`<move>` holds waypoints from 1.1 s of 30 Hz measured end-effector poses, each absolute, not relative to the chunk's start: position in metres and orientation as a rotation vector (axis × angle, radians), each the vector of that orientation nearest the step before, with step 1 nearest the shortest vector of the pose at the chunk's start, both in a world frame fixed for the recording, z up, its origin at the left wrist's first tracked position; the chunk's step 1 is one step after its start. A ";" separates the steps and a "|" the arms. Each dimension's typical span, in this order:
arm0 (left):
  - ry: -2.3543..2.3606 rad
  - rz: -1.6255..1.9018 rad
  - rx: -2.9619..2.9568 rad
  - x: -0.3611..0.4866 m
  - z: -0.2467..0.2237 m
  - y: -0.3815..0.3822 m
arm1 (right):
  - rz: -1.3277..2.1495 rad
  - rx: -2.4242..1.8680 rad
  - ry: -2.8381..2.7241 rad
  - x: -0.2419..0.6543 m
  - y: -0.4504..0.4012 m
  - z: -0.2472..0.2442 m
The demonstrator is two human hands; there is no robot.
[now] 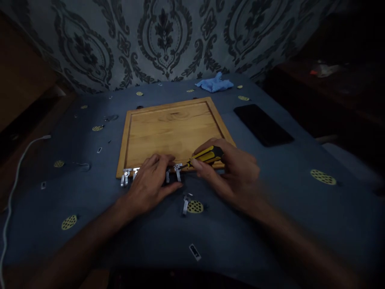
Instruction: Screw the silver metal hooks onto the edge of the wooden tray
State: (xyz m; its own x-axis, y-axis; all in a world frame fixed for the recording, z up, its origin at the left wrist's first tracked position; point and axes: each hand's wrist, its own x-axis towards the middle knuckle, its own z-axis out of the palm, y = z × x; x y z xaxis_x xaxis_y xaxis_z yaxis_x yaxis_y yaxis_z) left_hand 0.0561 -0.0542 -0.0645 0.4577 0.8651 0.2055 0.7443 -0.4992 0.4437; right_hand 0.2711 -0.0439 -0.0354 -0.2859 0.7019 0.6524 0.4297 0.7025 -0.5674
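A framed wooden board [171,132] lies flat on the cloth, with metal hooks [125,176] along its near edge. My left hand [150,180] grips that edge, fingers bent over the top and thumb on the near side, partly covering the hooks. In my right hand [231,172] is a yellow and black screwdriver [207,155]. Its tip points left and meets, or nearly meets, a hook plate [178,166] at the edge; the exact contact is too small to tell. A loose metal hook [185,204] rests on the cloth just in front of the board.
A black phone [263,124] lies right of the board, and a crumpled blue cloth [215,83] behind it. More loose hooks [84,165] are scattered to the left. A white cable [18,180] runs along the left side. The patterned wall [126,44] rises at the back.
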 end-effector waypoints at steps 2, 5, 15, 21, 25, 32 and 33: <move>1.378 0.587 2.448 0.056 -0.065 -0.054 | 0.355 -0.838 -2.048 0.272 -0.040 -0.027; 1.375 0.605 2.490 0.056 -0.067 -0.053 | 0.384 -0.757 -2.204 0.270 -0.031 -0.012; 1.410 0.612 2.457 0.056 -0.066 -0.053 | 0.473 -0.709 -2.166 0.259 -0.015 -0.008; 1.400 0.611 2.428 0.057 -0.063 -0.053 | 0.420 -0.787 -1.948 0.254 -0.018 -0.022; 1.427 0.592 2.419 0.056 -0.064 -0.054 | 0.598 -0.833 -1.795 0.254 -0.023 -0.027; 1.393 0.619 2.497 0.055 -0.066 -0.055 | 0.903 -0.763 -1.750 0.262 -0.028 -0.027; 1.397 0.608 2.496 0.054 -0.066 -0.056 | 0.900 -0.745 -1.763 0.263 -0.028 -0.027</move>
State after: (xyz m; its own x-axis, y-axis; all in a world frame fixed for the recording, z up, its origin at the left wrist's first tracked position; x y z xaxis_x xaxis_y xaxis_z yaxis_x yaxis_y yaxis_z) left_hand 0.0545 -0.0556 -0.0662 0.4632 0.8509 0.2479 0.7611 -0.5252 0.3807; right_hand 0.2633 -0.0282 -0.0274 -0.3297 0.8098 0.4854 0.0820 0.5367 -0.8398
